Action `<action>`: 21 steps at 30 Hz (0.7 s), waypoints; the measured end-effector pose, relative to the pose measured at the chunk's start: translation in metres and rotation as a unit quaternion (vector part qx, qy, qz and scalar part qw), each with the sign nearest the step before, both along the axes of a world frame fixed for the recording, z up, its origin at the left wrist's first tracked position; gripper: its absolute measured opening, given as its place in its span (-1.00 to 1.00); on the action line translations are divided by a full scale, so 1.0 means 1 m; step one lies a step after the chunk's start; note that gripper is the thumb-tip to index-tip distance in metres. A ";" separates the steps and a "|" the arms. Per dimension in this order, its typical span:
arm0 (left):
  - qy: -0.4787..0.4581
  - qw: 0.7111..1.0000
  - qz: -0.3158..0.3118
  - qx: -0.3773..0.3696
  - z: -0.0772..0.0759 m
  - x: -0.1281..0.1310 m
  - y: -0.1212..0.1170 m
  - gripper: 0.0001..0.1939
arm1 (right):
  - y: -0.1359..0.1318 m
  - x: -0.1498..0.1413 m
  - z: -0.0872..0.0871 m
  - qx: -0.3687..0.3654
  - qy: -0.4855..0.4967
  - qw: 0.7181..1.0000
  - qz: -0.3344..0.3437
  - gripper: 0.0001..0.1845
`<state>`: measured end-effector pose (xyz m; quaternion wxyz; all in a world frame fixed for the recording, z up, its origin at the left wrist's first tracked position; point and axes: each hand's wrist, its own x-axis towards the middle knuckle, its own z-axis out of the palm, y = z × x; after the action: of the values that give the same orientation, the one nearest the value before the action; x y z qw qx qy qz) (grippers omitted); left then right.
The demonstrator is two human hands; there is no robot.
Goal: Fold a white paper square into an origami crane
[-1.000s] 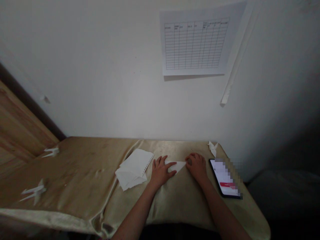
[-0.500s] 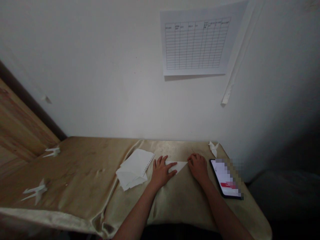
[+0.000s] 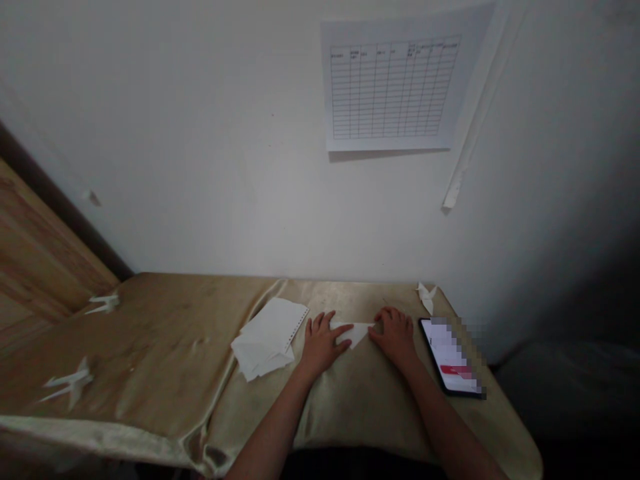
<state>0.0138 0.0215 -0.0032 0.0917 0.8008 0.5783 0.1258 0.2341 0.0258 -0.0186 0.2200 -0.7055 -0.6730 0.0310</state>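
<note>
A small white paper folded into a triangle (image 3: 359, 332) lies on the tan cloth-covered table (image 3: 165, 347). My left hand (image 3: 323, 343) rests flat on its left part with fingers spread. My right hand (image 3: 395, 333) presses on the paper's right tip with fingers curled down. A stack of white sheets (image 3: 267, 337) lies just left of my left hand.
A phone (image 3: 450, 357) with a lit screen lies right of my right hand. Small folded paper cranes sit at the table's far right corner (image 3: 426, 295) and at the left (image 3: 103, 303) (image 3: 67, 385). A gridded sheet (image 3: 393, 87) hangs on the wall behind.
My right hand slid slightly right along the fold and came back to the paper's tip. My left hand stayed in place.
</note>
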 end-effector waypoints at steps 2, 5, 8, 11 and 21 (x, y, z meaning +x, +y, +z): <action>0.000 1.000 -0.001 0.004 -0.002 0.000 0.001 -0.53 | 0.000 -0.001 0.001 -0.008 0.000 1.000 0.001 -0.65; -0.001 1.000 -0.002 0.008 -0.004 -0.001 0.001 -0.54 | -0.002 -0.004 0.002 -0.021 0.005 1.000 0.009 -0.60; -0.001 1.000 0.000 0.007 -0.004 -0.001 0.002 -0.54 | -0.005 -0.010 0.004 -0.035 0.015 0.999 0.021 -0.56; -0.001 1.000 0.001 0.012 -0.005 -0.001 0.001 -0.54 | -0.008 -0.016 0.006 -0.042 0.017 0.998 0.033 -0.52; -0.007 1.000 -0.001 0.025 -0.008 -0.001 0.001 -0.56 | -0.016 -0.026 0.011 -0.042 -0.004 0.998 0.056 -0.33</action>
<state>0.0125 0.0229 -0.0109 0.0754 0.8024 0.5739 0.1456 0.2080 0.0100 -0.0076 0.1858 -0.6751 -0.7107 0.0685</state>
